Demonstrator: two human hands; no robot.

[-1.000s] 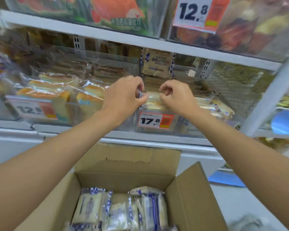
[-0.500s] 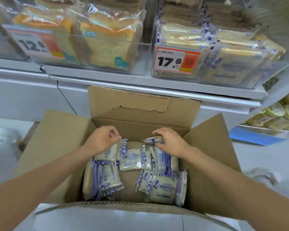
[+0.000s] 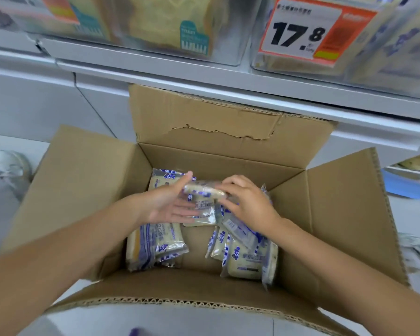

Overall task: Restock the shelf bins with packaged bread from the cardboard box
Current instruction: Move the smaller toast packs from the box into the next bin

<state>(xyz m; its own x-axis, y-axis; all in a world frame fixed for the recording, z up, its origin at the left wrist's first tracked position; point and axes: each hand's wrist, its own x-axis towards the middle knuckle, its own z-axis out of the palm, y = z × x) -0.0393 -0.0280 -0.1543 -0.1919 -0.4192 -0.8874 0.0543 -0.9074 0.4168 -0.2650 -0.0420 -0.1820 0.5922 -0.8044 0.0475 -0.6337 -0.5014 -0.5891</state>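
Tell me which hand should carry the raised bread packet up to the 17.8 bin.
Right. The right hand already pinches the raised packet, and the 17.8 bin sits up on its side. The left hand lies open, only steadying the packet.

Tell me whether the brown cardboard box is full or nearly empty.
Partly emptied: the brown cardboard box shows bare floor between scattered blue-and-white bread packets.

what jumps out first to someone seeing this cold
Two bare hands meet inside the open cardboard box at centre: the right hand grips a bread pack while the left hand lies open against it. More blue-and-white packs lie loose on the box floor. Top right, an orange 17.8 price tag hangs on a shelf bin.
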